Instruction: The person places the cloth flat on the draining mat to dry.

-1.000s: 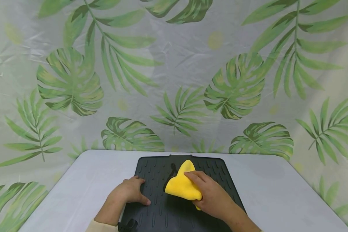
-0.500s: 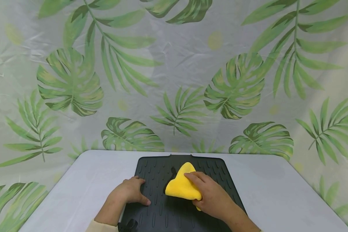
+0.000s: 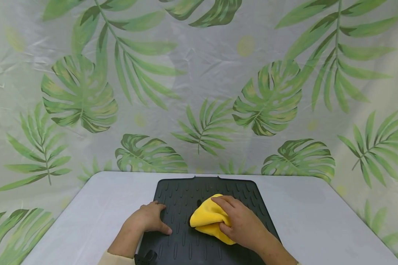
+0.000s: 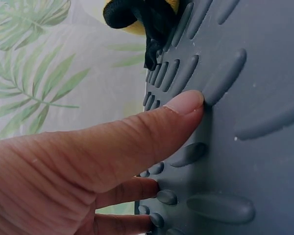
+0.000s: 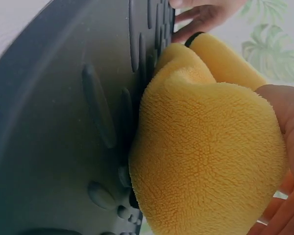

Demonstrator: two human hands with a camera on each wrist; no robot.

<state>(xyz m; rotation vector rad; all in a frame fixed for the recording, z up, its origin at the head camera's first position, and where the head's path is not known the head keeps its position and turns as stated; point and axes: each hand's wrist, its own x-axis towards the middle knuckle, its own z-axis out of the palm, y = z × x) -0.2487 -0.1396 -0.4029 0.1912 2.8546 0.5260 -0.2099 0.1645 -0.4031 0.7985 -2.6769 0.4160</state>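
A black rubber mat [image 3: 182,250] with raised oblong ridges lies on the white table. My left hand [image 3: 150,217] rests on its left side, fingers and thumb spread; in the left wrist view the thumb [image 4: 186,104] touches the ridged surface. My right hand [image 3: 243,222] grips a bunched yellow cloth [image 3: 207,215] against the middle of the mat. Plush yellow fabric [image 5: 210,147] fills much of the right wrist view, touching the mat's ridges. A black edging [image 4: 157,29] of the cloth shows in the left wrist view. Part of the cloth is hidden under my right hand.
The white table [image 3: 305,209] extends on both sides of the mat. A leaf-patterned curtain [image 3: 199,84] hangs behind the far table edge. A small dark object [image 3: 150,256] sits by my left wrist. Pale specks dot the mat.
The cloth's raised tip has come down and its lower part has swung toward me, bunching under my right hand. My left hand has stayed in place.
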